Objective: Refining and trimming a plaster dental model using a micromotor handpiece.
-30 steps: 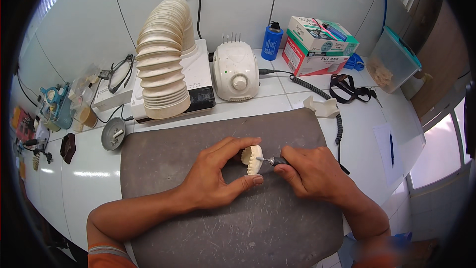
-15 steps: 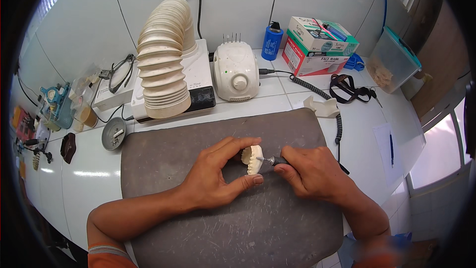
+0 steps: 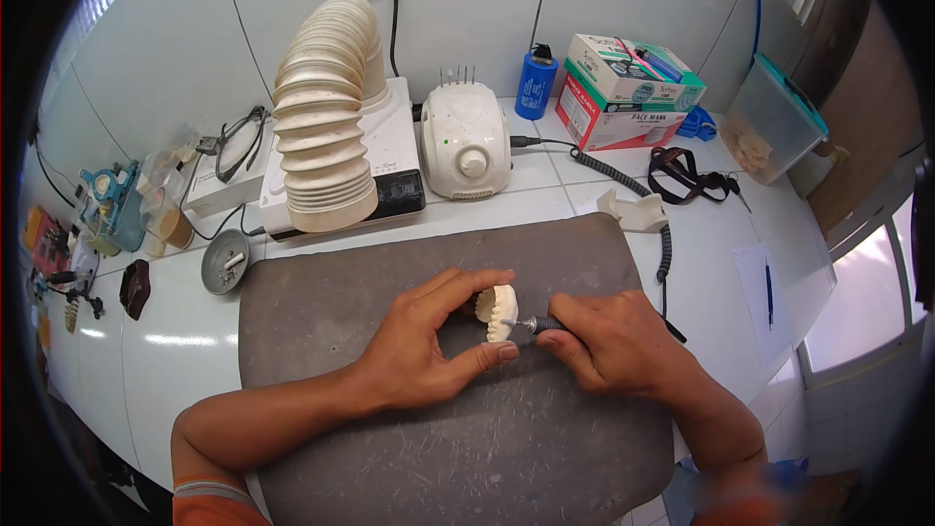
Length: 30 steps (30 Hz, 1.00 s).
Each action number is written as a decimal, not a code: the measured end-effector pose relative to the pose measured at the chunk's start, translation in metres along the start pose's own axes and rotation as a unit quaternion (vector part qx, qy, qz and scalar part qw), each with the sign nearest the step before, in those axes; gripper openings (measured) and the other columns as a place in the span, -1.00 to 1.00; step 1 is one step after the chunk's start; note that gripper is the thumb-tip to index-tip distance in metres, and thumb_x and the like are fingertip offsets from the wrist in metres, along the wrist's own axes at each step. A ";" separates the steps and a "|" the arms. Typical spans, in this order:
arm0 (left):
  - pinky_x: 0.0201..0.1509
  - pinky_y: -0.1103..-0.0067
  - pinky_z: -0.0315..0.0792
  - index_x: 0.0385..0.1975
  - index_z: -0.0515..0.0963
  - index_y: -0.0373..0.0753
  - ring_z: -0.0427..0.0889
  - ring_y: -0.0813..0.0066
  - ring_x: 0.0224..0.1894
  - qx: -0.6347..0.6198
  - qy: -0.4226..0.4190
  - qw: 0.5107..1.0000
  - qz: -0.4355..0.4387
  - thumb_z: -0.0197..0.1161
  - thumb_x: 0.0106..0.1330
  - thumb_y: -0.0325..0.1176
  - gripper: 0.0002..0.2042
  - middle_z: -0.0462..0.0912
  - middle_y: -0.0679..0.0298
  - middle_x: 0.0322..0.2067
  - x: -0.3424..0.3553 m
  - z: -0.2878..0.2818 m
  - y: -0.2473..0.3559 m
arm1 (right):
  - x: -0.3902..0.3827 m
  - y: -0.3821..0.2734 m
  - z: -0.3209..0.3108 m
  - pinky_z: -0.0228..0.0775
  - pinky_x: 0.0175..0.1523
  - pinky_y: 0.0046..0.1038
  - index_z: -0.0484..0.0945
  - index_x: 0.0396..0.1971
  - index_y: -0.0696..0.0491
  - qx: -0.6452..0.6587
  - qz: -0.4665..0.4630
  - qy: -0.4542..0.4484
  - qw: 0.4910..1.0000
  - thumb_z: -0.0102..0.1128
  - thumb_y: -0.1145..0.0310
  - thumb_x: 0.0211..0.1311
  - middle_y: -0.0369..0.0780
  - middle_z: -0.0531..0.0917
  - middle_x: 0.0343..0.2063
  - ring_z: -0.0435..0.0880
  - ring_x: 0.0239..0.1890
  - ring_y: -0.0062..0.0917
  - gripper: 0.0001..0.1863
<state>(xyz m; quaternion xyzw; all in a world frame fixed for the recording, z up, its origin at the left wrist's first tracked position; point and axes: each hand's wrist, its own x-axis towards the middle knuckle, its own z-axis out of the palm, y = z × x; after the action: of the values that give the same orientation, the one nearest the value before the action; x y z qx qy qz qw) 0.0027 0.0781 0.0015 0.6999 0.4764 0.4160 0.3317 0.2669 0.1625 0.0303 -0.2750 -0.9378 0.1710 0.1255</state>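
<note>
Pinching teeth model (image 3: 501, 312), left fingers (image 3: 479, 359) face right fingers (image 3: 569, 339) gripping drill (image 3: 546, 325); dish (image 3: 211, 277) holds white stick (image 3: 234, 261); clear tub (image 3: 794, 129) holds tan material (image 3: 749, 149).

left hand (image 3: 414, 341): thumb (image 3: 479, 361), fingers (image 3: 466, 285) curved apart | right hand (image 3: 616, 339): fingers curled | 2 forearms (image 3: 278, 411) angled inward

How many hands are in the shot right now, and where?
2: the left hand holds a dental cast above the grey mat; the right hand, to its right, grips a rotary handpiece, bit toward the cast.
</note>
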 end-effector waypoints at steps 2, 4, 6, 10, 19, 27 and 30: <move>0.21 0.33 0.62 0.45 0.56 -0.24 0.74 0.19 0.04 0.001 0.000 1.000 0.002 0.66 0.36 -0.16 -0.30 0.71 0.06 0.00 0.000 0.000 -0.001 | 0.000 0.000 0.000 0.49 -0.38 -0.01 0.49 -0.30 0.07 -0.001 -0.006 -0.009 1.000 0.19 -0.04 0.67 -0.08 0.71 -0.49 0.71 -0.49 0.03 -0.54; 0.20 0.33 0.62 0.45 0.56 -0.25 0.74 0.20 0.04 -0.003 0.004 1.000 0.004 0.66 0.35 -0.17 -0.30 0.71 0.06 0.00 0.000 0.001 -0.001 | 0.001 0.000 -0.001 0.48 -0.38 -0.01 0.49 -0.29 0.06 0.002 0.005 0.008 1.000 0.20 -0.04 0.67 -0.09 0.71 -0.50 0.71 -0.49 0.02 -0.54; 0.20 0.33 0.62 0.45 0.56 -0.25 0.74 0.20 0.04 0.002 0.002 1.000 0.004 0.66 0.35 -0.17 -0.30 0.71 0.06 -0.01 0.000 0.000 0.000 | 0.000 0.000 -0.002 0.48 -0.38 -0.01 0.49 -0.29 0.06 0.004 -0.001 -0.003 1.000 0.19 -0.04 0.67 -0.09 0.71 -0.50 0.71 -0.50 0.02 -0.55; 0.20 0.33 0.61 0.44 0.56 -0.25 0.74 0.20 0.03 0.002 0.001 1.000 0.003 0.67 0.35 -0.17 -0.30 0.71 0.06 -0.01 0.000 0.001 0.000 | 0.000 0.001 -0.001 0.47 -0.38 -0.01 0.49 -0.29 0.06 0.004 0.003 0.000 1.000 0.19 -0.05 0.68 -0.08 0.72 -0.50 0.71 -0.49 0.02 -0.54; 0.19 0.34 0.61 0.45 0.55 -0.25 0.73 0.20 0.03 0.006 -0.003 1.000 0.000 0.67 0.34 -0.18 -0.30 0.70 0.06 -0.02 0.001 0.000 0.001 | 0.000 0.000 -0.003 0.48 -0.37 -0.01 0.50 -0.28 0.06 0.011 -0.009 -0.018 1.000 0.19 -0.04 0.67 -0.08 0.73 -0.50 0.72 -0.48 0.02 -0.55; 0.19 0.33 0.62 0.45 0.55 -0.25 0.73 0.20 0.03 0.011 -0.002 1.000 0.008 0.67 0.35 -0.18 -0.29 0.70 0.06 -0.02 0.000 0.000 -0.001 | 0.000 0.003 -0.001 0.48 -0.37 -0.01 0.51 -0.28 0.06 0.010 -0.012 -0.014 1.000 0.19 -0.04 0.67 -0.08 0.72 -0.50 0.71 -0.49 0.02 -0.55; 0.19 0.33 0.62 0.45 0.55 -0.24 0.73 0.20 0.03 0.006 0.000 1.000 0.007 0.66 0.35 -0.18 -0.30 0.70 0.06 -0.02 0.001 0.001 -0.001 | -0.001 0.004 -0.002 0.48 -0.38 -0.02 0.51 -0.28 0.06 0.008 0.003 0.001 1.000 0.19 -0.04 0.67 -0.08 0.72 -0.50 0.71 -0.50 0.02 -0.55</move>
<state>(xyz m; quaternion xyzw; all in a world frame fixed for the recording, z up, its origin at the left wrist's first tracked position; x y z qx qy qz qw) 0.0040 0.0792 0.0006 0.7053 0.4738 0.4155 0.3248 0.2700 0.1658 0.0308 -0.2768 -0.9355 0.1785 0.1282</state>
